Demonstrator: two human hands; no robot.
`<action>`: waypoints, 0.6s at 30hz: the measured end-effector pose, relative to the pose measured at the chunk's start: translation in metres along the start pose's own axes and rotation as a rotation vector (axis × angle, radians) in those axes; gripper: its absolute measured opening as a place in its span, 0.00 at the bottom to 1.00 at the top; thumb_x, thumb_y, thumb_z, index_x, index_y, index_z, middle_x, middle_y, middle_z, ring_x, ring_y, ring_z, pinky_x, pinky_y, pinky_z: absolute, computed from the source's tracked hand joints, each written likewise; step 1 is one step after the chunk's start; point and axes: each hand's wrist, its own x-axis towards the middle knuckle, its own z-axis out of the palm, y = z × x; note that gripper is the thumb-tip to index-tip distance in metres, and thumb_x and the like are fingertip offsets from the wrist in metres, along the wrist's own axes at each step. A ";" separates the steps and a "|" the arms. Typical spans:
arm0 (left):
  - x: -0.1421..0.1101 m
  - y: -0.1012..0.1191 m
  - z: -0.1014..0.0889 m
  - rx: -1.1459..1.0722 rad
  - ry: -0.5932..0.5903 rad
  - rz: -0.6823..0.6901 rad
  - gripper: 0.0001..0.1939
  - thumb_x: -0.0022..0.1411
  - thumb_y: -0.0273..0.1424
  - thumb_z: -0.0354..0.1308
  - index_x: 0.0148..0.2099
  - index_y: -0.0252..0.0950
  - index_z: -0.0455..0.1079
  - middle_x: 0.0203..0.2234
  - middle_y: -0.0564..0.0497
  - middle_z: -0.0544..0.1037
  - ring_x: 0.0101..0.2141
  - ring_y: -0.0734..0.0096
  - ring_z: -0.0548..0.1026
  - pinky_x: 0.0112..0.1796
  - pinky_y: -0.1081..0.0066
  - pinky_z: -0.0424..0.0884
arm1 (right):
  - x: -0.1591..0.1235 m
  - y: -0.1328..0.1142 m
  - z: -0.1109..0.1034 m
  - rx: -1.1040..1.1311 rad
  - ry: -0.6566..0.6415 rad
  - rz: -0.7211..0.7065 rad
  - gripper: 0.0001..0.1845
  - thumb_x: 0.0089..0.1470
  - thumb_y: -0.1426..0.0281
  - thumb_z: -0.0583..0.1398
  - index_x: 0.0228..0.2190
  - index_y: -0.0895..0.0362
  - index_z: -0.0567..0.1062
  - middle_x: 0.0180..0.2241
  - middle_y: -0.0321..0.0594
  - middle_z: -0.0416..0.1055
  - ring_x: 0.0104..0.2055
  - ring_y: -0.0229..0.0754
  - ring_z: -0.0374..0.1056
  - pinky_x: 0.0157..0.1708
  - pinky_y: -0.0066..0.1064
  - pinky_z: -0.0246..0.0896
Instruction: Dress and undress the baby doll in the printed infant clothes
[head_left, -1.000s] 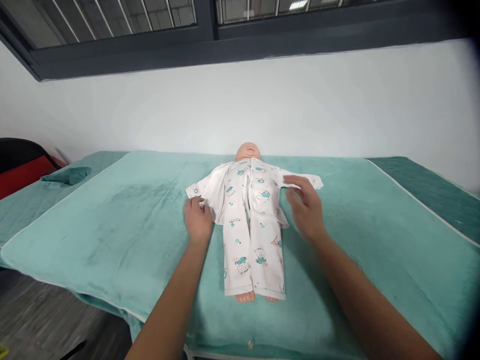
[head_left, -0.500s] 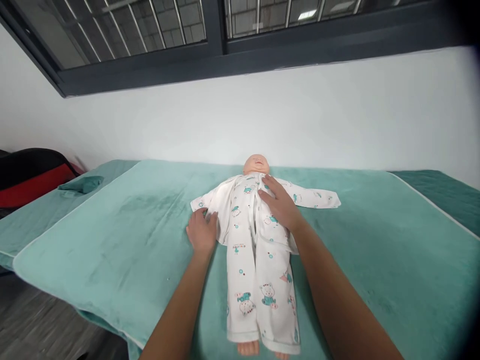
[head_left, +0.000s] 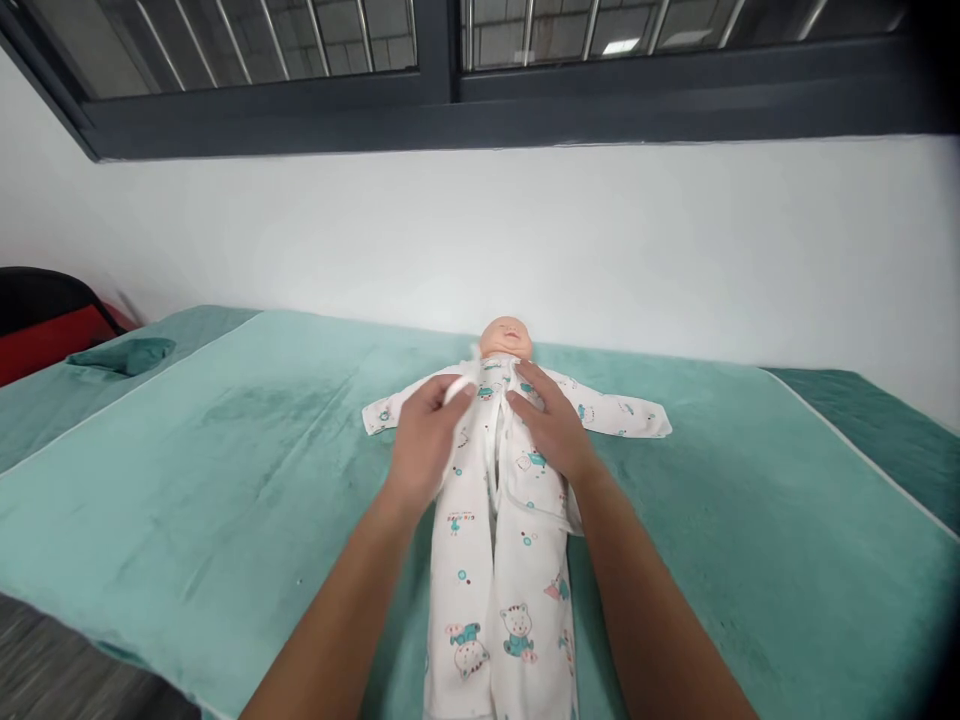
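A baby doll (head_left: 507, 338) lies on its back with its head toward the wall, arms spread to both sides. It is dressed in a white printed top (head_left: 626, 415) and white printed trousers (head_left: 517, 620). My left hand (head_left: 424, 435) is closed on the top's front flap on the left, pinching its edge between thumb and fingers and lifting it off the body. On the right side of the chest, my right hand (head_left: 556, 428) rests with its fingers stretched out over the other flap. The doll's hands and feet are not visible.
A light green blanket (head_left: 225, 480) covers the bed, with darker green cloth (head_left: 862, 410) at the right. At the far left are a small green cloth item (head_left: 124, 355) and a black and red bag-like object (head_left: 52, 320). A white wall (head_left: 480, 240) and barred window stand behind.
My left hand has moved from beside the doll's sleeve up to the chest and raised the top's flap. My right hand stays on the chest. The view has shifted slightly.
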 end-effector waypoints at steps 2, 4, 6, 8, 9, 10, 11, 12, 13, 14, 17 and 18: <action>-0.009 0.011 0.016 0.194 -0.092 0.099 0.09 0.63 0.37 0.58 0.41 0.40 0.76 0.37 0.52 0.82 0.38 0.65 0.77 0.40 0.68 0.70 | -0.001 -0.002 -0.001 0.036 0.018 0.002 0.28 0.58 0.61 0.60 0.59 0.50 0.69 0.64 0.41 0.63 0.67 0.50 0.56 0.68 0.50 0.47; -0.022 0.012 0.026 0.417 -0.189 0.185 0.08 0.65 0.34 0.57 0.43 0.42 0.76 0.39 0.53 0.82 0.40 0.63 0.77 0.41 0.66 0.68 | -0.001 -0.004 -0.002 0.065 0.015 -0.022 0.27 0.58 0.62 0.59 0.59 0.49 0.69 0.63 0.40 0.65 0.66 0.49 0.58 0.67 0.49 0.49; -0.037 0.007 0.030 0.595 -0.278 0.257 0.09 0.67 0.34 0.54 0.45 0.44 0.75 0.39 0.53 0.82 0.39 0.62 0.77 0.39 0.65 0.67 | -0.001 -0.005 -0.003 0.080 0.002 -0.047 0.25 0.58 0.63 0.59 0.57 0.48 0.71 0.62 0.39 0.66 0.66 0.49 0.59 0.66 0.47 0.50; -0.049 0.001 0.027 0.682 -0.325 0.324 0.10 0.69 0.35 0.52 0.46 0.44 0.74 0.38 0.53 0.81 0.36 0.64 0.77 0.35 0.65 0.66 | 0.000 -0.006 -0.002 0.095 0.004 -0.054 0.23 0.58 0.64 0.59 0.55 0.48 0.73 0.62 0.39 0.67 0.65 0.48 0.59 0.66 0.46 0.50; -0.054 -0.002 0.024 0.686 -0.312 0.357 0.10 0.70 0.35 0.50 0.46 0.44 0.73 0.37 0.53 0.81 0.35 0.65 0.76 0.34 0.65 0.66 | 0.000 -0.005 -0.002 0.106 0.010 -0.054 0.21 0.58 0.64 0.59 0.54 0.49 0.73 0.61 0.39 0.67 0.64 0.48 0.60 0.65 0.46 0.51; -0.057 -0.005 0.020 0.677 -0.272 0.390 0.10 0.71 0.35 0.49 0.46 0.43 0.72 0.37 0.53 0.80 0.35 0.66 0.76 0.35 0.65 0.66 | 0.001 -0.003 -0.002 0.123 0.019 -0.058 0.20 0.59 0.64 0.58 0.53 0.49 0.74 0.60 0.39 0.68 0.63 0.47 0.61 0.65 0.45 0.52; -0.059 -0.008 0.015 0.674 -0.222 0.422 0.10 0.71 0.36 0.49 0.45 0.43 0.72 0.36 0.52 0.79 0.35 0.66 0.75 0.36 0.65 0.66 | 0.002 -0.002 -0.002 0.146 0.028 -0.068 0.19 0.59 0.65 0.58 0.52 0.50 0.75 0.59 0.40 0.70 0.62 0.47 0.63 0.64 0.44 0.54; -0.060 -0.011 0.010 0.681 -0.168 0.449 0.10 0.71 0.36 0.49 0.44 0.42 0.71 0.35 0.52 0.79 0.35 0.65 0.74 0.37 0.64 0.66 | 0.004 0.001 -0.003 0.172 0.043 -0.077 0.18 0.58 0.65 0.58 0.50 0.51 0.75 0.57 0.40 0.72 0.60 0.46 0.65 0.63 0.44 0.55; -0.061 -0.014 0.005 0.699 -0.125 0.467 0.09 0.71 0.36 0.50 0.43 0.42 0.70 0.34 0.51 0.78 0.35 0.64 0.74 0.38 0.63 0.65 | 0.006 0.004 -0.003 0.199 0.063 -0.083 0.17 0.58 0.65 0.58 0.49 0.52 0.76 0.55 0.41 0.73 0.58 0.46 0.67 0.61 0.43 0.57; -0.062 -0.016 0.001 0.720 -0.097 0.480 0.08 0.70 0.37 0.51 0.43 0.42 0.70 0.33 0.50 0.77 0.35 0.62 0.73 0.38 0.61 0.65 | 0.008 0.007 -0.004 0.225 0.093 -0.083 0.16 0.58 0.65 0.58 0.47 0.53 0.77 0.52 0.42 0.75 0.56 0.46 0.69 0.60 0.43 0.59; -0.069 -0.023 -0.006 0.729 -0.143 0.509 0.05 0.69 0.37 0.53 0.42 0.43 0.68 0.31 0.50 0.76 0.35 0.61 0.71 0.37 0.59 0.64 | 0.014 0.014 -0.006 0.281 0.200 -0.057 0.13 0.55 0.66 0.59 0.42 0.55 0.78 0.47 0.43 0.78 0.51 0.46 0.72 0.56 0.42 0.62; -0.072 -0.024 -0.007 0.711 -0.174 0.525 0.05 0.69 0.35 0.53 0.40 0.43 0.68 0.30 0.50 0.76 0.34 0.61 0.71 0.36 0.59 0.64 | 0.015 0.015 -0.006 0.285 0.218 -0.053 0.13 0.54 0.67 0.59 0.40 0.55 0.78 0.46 0.43 0.78 0.50 0.46 0.72 0.56 0.42 0.63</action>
